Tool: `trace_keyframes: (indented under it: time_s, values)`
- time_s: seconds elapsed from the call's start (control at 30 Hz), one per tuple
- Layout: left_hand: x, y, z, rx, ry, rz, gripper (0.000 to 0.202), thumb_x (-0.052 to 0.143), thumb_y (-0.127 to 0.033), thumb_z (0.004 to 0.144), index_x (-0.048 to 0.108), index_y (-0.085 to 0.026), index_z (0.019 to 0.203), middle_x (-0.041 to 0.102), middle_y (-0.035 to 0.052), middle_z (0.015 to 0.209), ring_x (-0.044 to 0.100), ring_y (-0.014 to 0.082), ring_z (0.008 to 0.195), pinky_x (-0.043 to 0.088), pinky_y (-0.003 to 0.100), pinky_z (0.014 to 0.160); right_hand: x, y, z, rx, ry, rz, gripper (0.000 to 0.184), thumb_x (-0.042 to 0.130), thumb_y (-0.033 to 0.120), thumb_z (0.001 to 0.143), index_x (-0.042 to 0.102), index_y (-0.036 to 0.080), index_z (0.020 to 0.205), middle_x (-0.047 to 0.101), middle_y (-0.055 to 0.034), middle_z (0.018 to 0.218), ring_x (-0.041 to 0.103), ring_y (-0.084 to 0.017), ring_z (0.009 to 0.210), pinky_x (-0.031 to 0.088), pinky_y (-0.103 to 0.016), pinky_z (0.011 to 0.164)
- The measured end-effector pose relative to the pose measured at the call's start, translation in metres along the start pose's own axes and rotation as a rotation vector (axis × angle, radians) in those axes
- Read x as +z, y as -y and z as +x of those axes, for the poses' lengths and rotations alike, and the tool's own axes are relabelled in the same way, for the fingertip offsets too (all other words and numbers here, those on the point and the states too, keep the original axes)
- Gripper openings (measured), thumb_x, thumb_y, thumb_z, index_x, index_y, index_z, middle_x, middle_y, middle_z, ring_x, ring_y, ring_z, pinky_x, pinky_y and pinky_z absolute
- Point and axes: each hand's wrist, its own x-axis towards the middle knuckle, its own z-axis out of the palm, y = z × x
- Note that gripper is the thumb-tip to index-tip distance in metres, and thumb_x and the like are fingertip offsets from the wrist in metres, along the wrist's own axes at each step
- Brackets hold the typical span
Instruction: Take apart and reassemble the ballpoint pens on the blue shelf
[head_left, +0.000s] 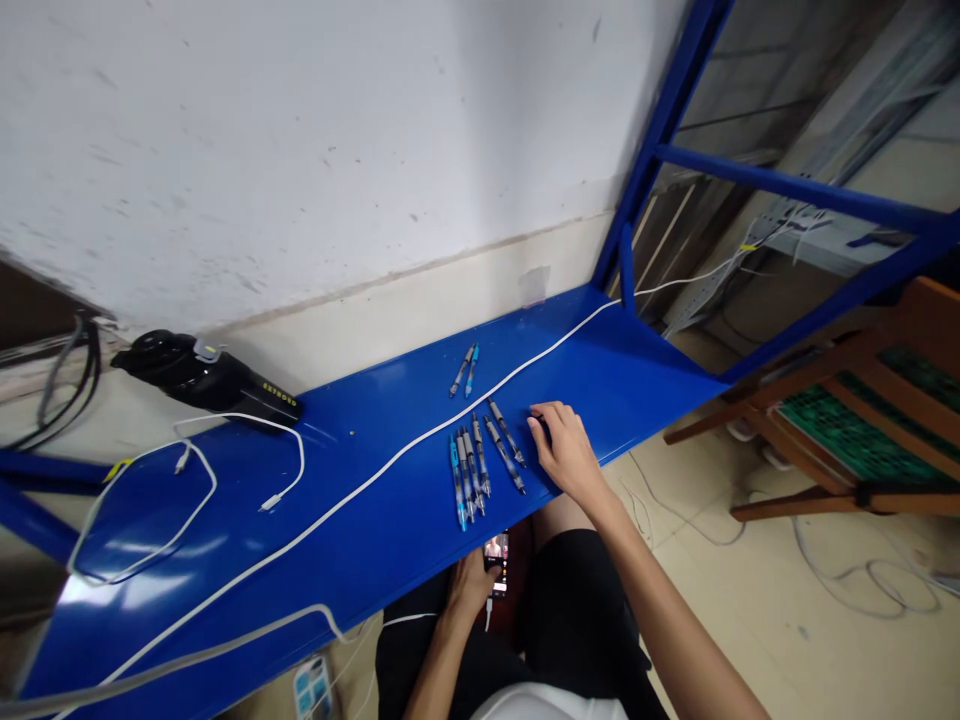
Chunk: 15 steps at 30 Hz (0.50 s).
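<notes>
My right hand [566, 450] rests on the blue metal shelf [375, 470], its fingers curled over a small black object [543, 430] that is mostly hidden. Just left of that hand lie several blue-and-black pens [472, 475], side by side and pointing in slightly different directions. Two more pens [463, 370] lie together nearer the wall. Below the shelf edge, my left hand [469, 585] holds a smartphone [496, 560] with its lit screen upward and a white cable hanging from its lower end.
A thick white cable [375, 465] runs along the shelf, with a thin white charging cable [187, 490] coiled at the left. A black bottle [206, 375] lies at the far left. Blue shelf uprights [649, 170] stand at the right, above a wooden chair [840, 420].
</notes>
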Motion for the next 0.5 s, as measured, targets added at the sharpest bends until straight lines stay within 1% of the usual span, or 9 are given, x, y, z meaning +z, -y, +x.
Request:
trace_keyframes:
  time_s: [0.1,0.17,0.3,0.43,0.5]
  values:
    - [0.0006,0.0009,0.0014,-0.024,0.013,0.028,0.08,0.077,-0.018,0.078,0.059,-0.006,0.154,0.048,0.0249,0.17,0.036,0.0396,0.165,0.023,0.046,0.138,-0.0007,0.0039,-0.0006,0.01,-0.001,0.0,0.032,0.04,0.039,0.117,0.066,0.025,0.131,0.072,-0.0138,0.124,0.065,-0.033,0.114,0.05,-0.05,0.098]
    - [0.0008,0.0011,0.0017,-0.034,0.018,0.043,0.078,0.077,-0.019,0.079,0.059,-0.004,0.154,0.048,0.0261,0.17,0.037,0.0397,0.165,0.022,0.045,0.138,-0.0012,0.0054,-0.0005,0.023,-0.004,0.01,0.032,0.039,0.038,0.117,0.067,0.026,0.128,0.073,-0.0134,0.122,0.066,-0.033,0.112,0.049,-0.049,0.097]
    - [0.0008,0.0008,0.0009,-0.035,0.011,0.052,0.077,0.078,-0.021,0.08,0.059,-0.009,0.154,0.051,0.0227,0.169,0.039,0.0375,0.164,0.023,0.042,0.138,-0.002,0.006,0.0004,0.043,-0.007,0.022,0.032,0.039,0.039,0.118,0.067,0.025,0.125,0.073,-0.0125,0.119,0.066,-0.032,0.111,0.049,-0.048,0.096]
    - [0.0008,0.0001,-0.0003,-0.034,-0.006,0.045,0.078,0.077,-0.022,0.079,0.058,-0.013,0.155,0.053,0.0193,0.169,0.036,0.0364,0.166,0.022,0.044,0.138,-0.0023,0.006,0.0008,0.052,-0.008,0.03,0.031,0.041,0.039,0.117,0.067,0.025,0.124,0.074,-0.0118,0.119,0.066,-0.031,0.11,0.048,-0.048,0.096]
    - [0.0008,0.0,-0.0011,-0.036,-0.005,0.042,0.08,0.077,-0.022,0.077,0.058,-0.013,0.154,0.053,0.0189,0.169,0.036,0.0365,0.166,0.022,0.044,0.138,-0.0024,0.006,0.0007,0.055,-0.005,0.033,0.031,0.041,0.039,0.117,0.068,0.025,0.124,0.074,-0.012,0.119,0.066,-0.032,0.11,0.048,-0.048,0.096]
